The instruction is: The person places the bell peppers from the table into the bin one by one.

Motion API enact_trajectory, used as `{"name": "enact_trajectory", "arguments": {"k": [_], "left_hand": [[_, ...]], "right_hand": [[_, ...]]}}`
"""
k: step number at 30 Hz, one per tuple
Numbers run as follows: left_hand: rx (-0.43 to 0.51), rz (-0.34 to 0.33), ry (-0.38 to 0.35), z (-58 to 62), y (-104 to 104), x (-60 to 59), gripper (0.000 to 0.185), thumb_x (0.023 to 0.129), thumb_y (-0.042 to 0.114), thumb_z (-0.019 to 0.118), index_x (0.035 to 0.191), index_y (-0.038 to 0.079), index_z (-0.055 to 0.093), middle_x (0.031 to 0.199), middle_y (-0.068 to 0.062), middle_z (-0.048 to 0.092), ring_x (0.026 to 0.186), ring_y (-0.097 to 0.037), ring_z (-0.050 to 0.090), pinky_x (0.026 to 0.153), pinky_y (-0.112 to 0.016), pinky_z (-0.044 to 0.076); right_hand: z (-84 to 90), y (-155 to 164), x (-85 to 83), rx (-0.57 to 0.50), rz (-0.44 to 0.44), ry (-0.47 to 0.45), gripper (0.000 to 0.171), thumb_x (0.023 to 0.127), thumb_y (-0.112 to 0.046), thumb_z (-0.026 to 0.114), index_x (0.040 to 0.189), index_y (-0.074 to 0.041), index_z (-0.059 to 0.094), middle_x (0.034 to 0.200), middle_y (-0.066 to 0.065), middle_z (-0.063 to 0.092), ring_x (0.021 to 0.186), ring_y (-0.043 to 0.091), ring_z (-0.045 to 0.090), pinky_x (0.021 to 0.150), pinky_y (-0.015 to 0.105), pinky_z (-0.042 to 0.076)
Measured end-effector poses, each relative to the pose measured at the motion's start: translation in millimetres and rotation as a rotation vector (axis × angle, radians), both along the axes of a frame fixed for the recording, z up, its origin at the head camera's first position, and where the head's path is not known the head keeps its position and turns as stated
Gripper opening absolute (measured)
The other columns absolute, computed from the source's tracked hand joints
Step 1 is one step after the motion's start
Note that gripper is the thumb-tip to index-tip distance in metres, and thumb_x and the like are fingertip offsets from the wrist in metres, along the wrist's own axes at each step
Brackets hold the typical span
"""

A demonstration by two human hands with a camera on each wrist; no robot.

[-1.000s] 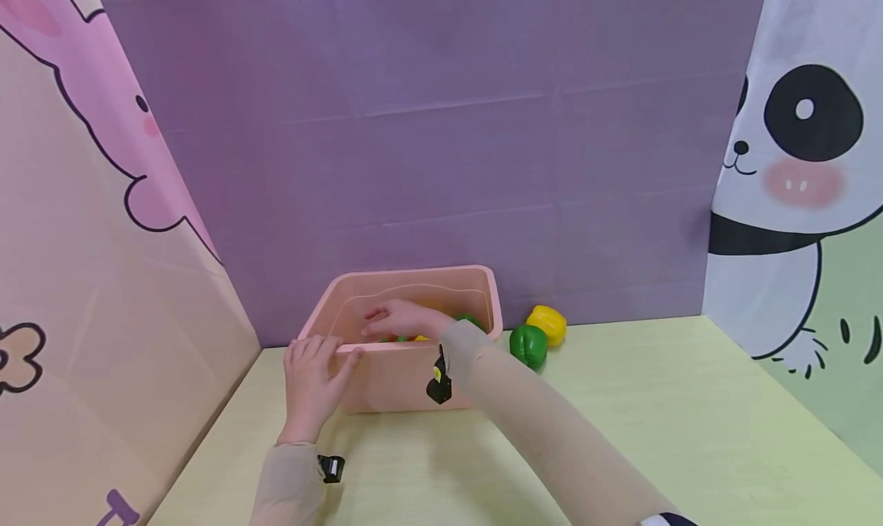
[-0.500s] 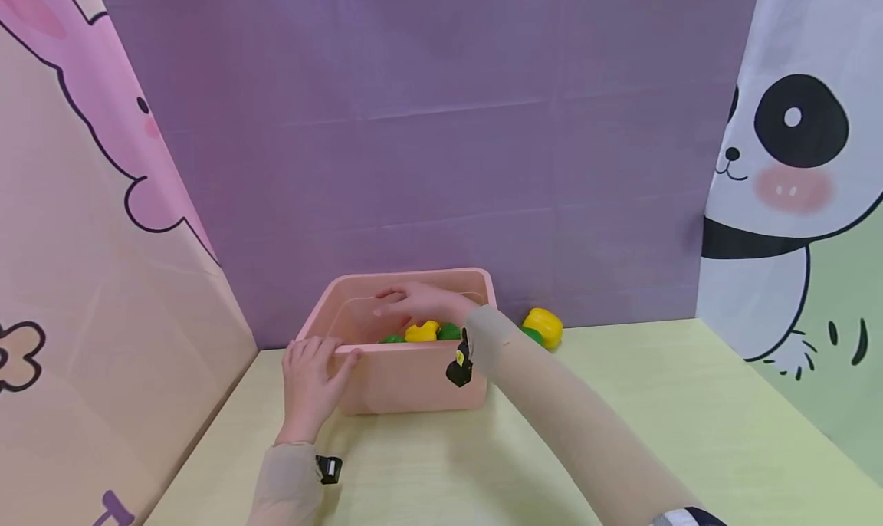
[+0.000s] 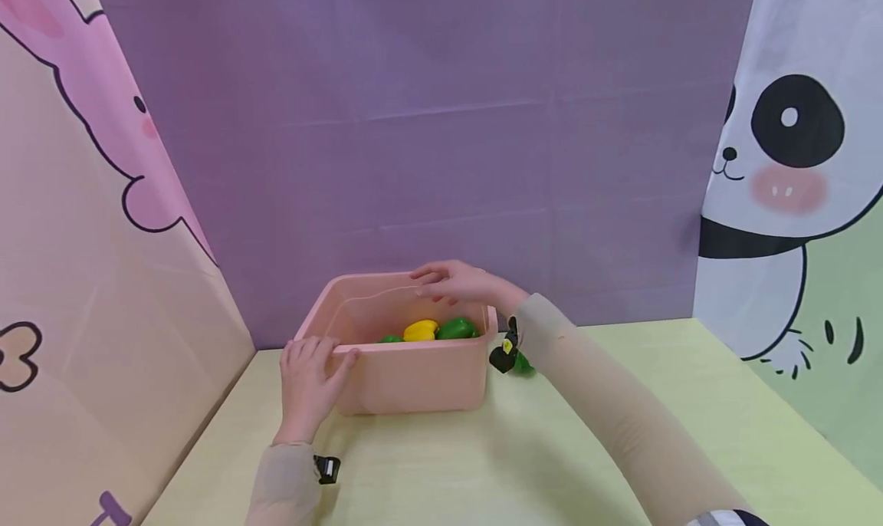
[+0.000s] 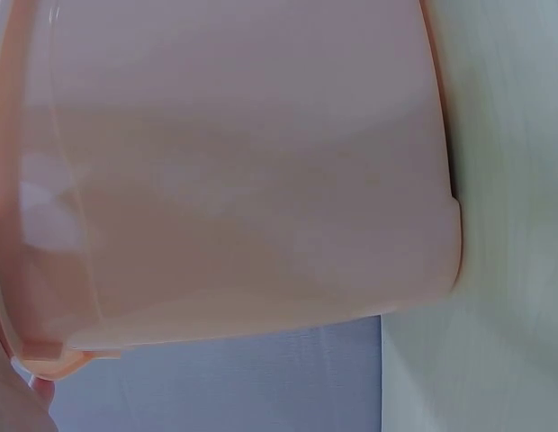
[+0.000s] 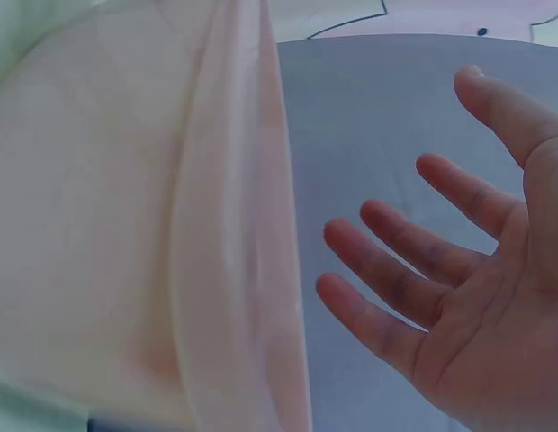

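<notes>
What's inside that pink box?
A yellow pepper, a green pepper and a bit of something green. The box's front wall hides whatever lies lower.

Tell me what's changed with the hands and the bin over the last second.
The right hand rose and moved right, from over the bin's middle to above its right side, open and holding nothing. That uncovers more of the yellow pepper and green pepper inside. The left hand stayed on the near rim; the bin stayed put.
</notes>
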State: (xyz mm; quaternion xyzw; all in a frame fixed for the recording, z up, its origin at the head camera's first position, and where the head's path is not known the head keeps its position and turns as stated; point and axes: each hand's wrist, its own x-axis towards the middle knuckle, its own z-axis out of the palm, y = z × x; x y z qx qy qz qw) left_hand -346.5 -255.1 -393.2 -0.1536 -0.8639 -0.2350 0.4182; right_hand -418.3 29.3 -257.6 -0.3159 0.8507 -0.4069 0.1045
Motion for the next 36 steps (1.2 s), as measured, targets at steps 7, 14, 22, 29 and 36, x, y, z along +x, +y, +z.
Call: {"name": "enact_trajectory", "arguments": {"k": [7,14,22,29,36], "left_hand": [[-0.009,0.005,0.001,0.3,1,-0.5,0.035,0.088,0.037,0.069,0.101,0.005,0.064,0.096,-0.013,0.06,0.104,-0.036,0.046,0.107,-0.061,0.016],[-0.006,0.0,0.008,-1.1,1,-1.9,0.037,0.088,0.039,0.067,0.102,0.005,0.064,0.097,-0.013,0.061,0.104,-0.036,0.046,0.107,-0.061,0.016],[-0.014,-0.007,0.003,-1.3,1,-3.4,0.039,0.09,0.043,0.064,0.102,0.005,0.064,0.097,-0.013,0.06,0.104,-0.036,0.046,0.107,-0.061,0.016],[-0.01,-0.007,0.03,-1.5,-1,-4.7,0.036,0.089,0.04,0.067,0.099,0.006,0.064,0.094,-0.013,0.06,0.101,-0.036,0.046,0.105,-0.062,0.017],[-0.005,-0.026,0.033,-2.4,1,-5.8,0.032,0.087,0.035,0.07,0.098,0.006,0.063,0.092,-0.012,0.059,0.1,-0.036,0.047,0.105,-0.062,0.017]], "right_hand": [[0.4,35,1.7,-0.131,-0.084,0.11,0.043,0.095,-0.026,0.062,0.135,-0.012,0.054,0.128,0.011,0.059,0.113,0.029,0.057,0.092,0.044,0.049],[-21.6,67,20.2,-0.389,-0.191,0.147,0.041,0.095,-0.021,0.06,0.133,-0.004,0.054,0.127,0.018,0.058,0.115,0.038,0.056,0.097,0.052,0.045],[-70.4,99,32.8,-0.524,-0.396,0.121,0.04,0.096,-0.02,0.06,0.132,-0.005,0.053,0.125,0.019,0.057,0.115,0.033,0.055,0.098,0.05,0.044],[-104.6,114,33.7,-0.682,-0.57,0.012,0.038,0.097,-0.017,0.057,0.132,-0.003,0.052,0.124,0.02,0.056,0.109,0.036,0.057,0.091,0.047,0.047],[-143.7,123,21.1,-0.722,-0.758,-0.021,0.046,0.095,-0.018,0.061,0.135,-0.001,0.048,0.129,0.022,0.051,0.113,0.035,0.052,0.088,0.036,0.048]]}}
